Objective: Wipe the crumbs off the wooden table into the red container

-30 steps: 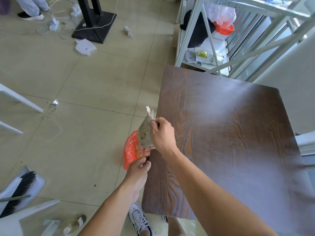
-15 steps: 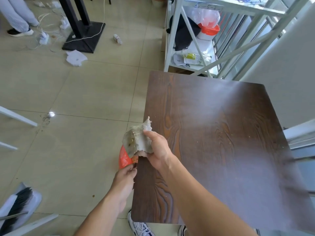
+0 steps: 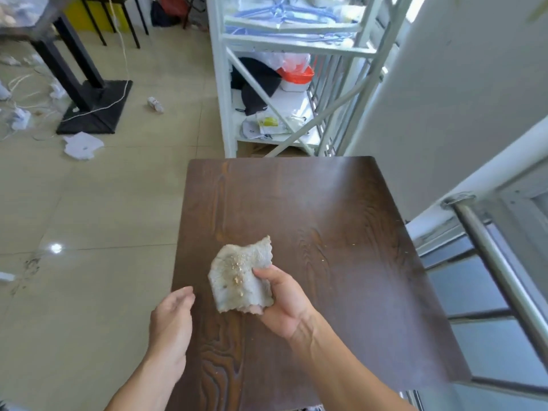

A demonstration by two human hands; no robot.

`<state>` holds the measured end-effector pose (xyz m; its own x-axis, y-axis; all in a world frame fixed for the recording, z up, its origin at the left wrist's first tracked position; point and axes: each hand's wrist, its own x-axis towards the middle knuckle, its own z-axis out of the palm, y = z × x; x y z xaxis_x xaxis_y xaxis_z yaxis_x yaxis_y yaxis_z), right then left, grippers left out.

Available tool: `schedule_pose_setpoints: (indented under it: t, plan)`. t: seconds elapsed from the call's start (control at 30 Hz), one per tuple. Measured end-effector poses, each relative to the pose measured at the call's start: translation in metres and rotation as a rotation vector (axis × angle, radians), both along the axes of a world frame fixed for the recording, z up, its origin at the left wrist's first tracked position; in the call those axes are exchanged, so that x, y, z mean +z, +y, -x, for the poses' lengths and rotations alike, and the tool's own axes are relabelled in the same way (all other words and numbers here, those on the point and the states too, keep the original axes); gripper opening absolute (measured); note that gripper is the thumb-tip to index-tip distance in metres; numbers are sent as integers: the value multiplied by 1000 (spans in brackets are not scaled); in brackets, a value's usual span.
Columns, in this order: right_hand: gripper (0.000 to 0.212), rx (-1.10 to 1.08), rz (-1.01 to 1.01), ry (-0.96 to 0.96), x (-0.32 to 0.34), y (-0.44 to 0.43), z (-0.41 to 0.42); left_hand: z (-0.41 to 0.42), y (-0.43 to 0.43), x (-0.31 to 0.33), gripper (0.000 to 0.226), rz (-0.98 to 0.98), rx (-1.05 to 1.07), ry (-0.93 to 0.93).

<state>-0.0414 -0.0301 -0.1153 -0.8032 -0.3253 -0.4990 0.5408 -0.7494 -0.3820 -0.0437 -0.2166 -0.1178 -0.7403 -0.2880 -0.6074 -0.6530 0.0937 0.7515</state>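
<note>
My right hand [image 3: 283, 305] grips a crumpled grey cloth [image 3: 228, 287] just above the near left part of the dark wooden table [image 3: 326, 209]. Light crumbs stick to the upturned face of the cloth. A few crumbs [image 3: 354, 244] lie scattered on the table to the right of the cloth. My left hand [image 3: 172, 318] rests flat at the table's left edge, fingers extended, with nothing visible in it. The red container is out of view.
A white metal shelf rack [image 3: 226, 93] stands just beyond the table's far edge. A steel railing [image 3: 492, 253] and white wall run along the right. Tiled floor lies to the left, with a black stand base [image 3: 95, 114], cables and a white paper scrap [image 3: 83, 145].
My right hand has carried the cloth from the table's left edge, over the red container, to above the table. The red container has dropped out of view and my left hand now rests on the edge.
</note>
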Motion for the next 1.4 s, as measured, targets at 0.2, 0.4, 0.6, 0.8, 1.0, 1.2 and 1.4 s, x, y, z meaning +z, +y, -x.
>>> schedule_pose_setpoints:
  t: [0.2,0.4,0.6,0.8,1.0,1.2,1.4]
  plan:
    - [36,-239,-111,-26,43,112,-42,8,100,41,24,-87,-194,-15]
    - [20,-544,-683,58,117,228,-72,-8,206,78,20,55,-681,73]
    - [26,-555,-1786,390,152,328,-89,-18,319,114,27,32,-963,203]
    - [35,8,-2351,476,76,377,-110,-24,405,118,14,-337,-850,-64]
    - [36,3,-2138,340,65,371,-125,-42,433,97,21,-311,-826,-134]
    - [26,-52,-2099,214,57,378,-119,-45,448,87,22,-333,-846,-97]
    - [35,-68,-2120,258,73,370,-122,-49,444,99,30,-313,-912,-67]
